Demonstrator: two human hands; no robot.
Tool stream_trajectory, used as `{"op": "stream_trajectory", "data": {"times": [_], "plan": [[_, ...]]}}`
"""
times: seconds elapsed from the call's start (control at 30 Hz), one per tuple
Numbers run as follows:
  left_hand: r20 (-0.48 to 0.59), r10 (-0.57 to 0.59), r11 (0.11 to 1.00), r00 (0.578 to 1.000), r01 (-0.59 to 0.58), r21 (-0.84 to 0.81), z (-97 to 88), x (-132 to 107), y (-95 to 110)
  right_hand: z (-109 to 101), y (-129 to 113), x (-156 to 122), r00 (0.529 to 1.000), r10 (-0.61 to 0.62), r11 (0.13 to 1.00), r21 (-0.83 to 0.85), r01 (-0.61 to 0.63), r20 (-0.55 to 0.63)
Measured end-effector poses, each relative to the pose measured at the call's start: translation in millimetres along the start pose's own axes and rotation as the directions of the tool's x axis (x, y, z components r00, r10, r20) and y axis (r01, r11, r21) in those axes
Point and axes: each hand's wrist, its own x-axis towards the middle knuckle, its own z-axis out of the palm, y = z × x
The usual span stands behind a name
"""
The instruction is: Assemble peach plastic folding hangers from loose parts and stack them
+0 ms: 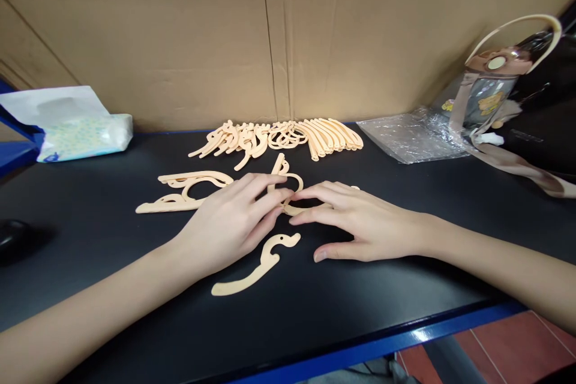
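Observation:
My left hand (231, 225) and my right hand (360, 222) lie flat on the black table (135, 288), fingers stretched out and fingertips meeting over a pale wooden ring-shaped cutout piece (292, 192). Both hands press on that piece; neither grips it. A curved wooden piece (258, 267) lies just below my left hand. Two more curved pieces (186, 191) lie to the left of my left hand. A row of several similar wooden pieces (288, 137) is spread along the back of the table.
A cardboard wall (288, 30) stands behind the table. A tissue pack (76, 132) sits at the back left, a clear plastic bag (409, 138) and a bottle with a strap (490, 93) at the back right. The table's blue front edge (405, 336) runs below my right arm.

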Motion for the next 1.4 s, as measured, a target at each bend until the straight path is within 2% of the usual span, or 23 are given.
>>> {"op": "stream_trajectory", "data": {"times": [0.07,0.13,0.3,0.43,0.63,0.73,1.03,1.27,1.33,1.4], "plan": [[0.017,0.043,0.999,0.999,-0.042,-0.009,-0.9,0,0,1,-3,1,0.998,-0.062,0.997,-0.037,0.062,-0.004],[0.027,0.039,0.999,0.999,-0.038,-0.022,-0.9,1,-1,1,-5,2,0.995,-0.096,0.994,-0.054,0.096,0.001],[0.05,0.006,0.998,0.999,-0.003,-0.058,1.0,1,-2,-1,-5,0,0.998,-0.045,0.994,-0.101,0.04,-0.049],[0.073,-0.019,0.999,0.997,0.022,-0.042,-0.5,2,0,0,-5,0,0.991,-0.059,0.995,-0.088,0.049,-0.117],[0.089,-0.078,0.997,0.993,0.075,0.036,-1.0,1,-2,4,-11,2,0.993,-0.109,0.988,-0.112,0.103,-0.05],[0.082,-0.085,0.996,0.993,0.081,0.048,0.4,1,-3,4,-11,2,0.991,-0.117,0.987,-0.122,0.109,-0.061],[0.074,0.017,0.998,0.997,-0.021,0.064,-0.8,2,1,12,-16,7,0.982,-0.137,0.971,-0.212,0.108,-0.127],[0.057,-0.063,0.991,0.996,0.055,0.126,-0.3,2,1,-1,-7,2,0.972,-0.112,0.953,-0.298,0.047,-0.206],[0.064,-0.078,0.985,0.995,0.067,0.156,0.2,0,-1,-2,-11,1,0.968,-0.131,0.955,-0.29,0.065,-0.215],[0.064,-0.091,0.98,0.994,0.078,0.182,0.6,-1,-2,-1,-19,0,0.971,-0.169,0.961,-0.248,0.125,-0.168]]}}
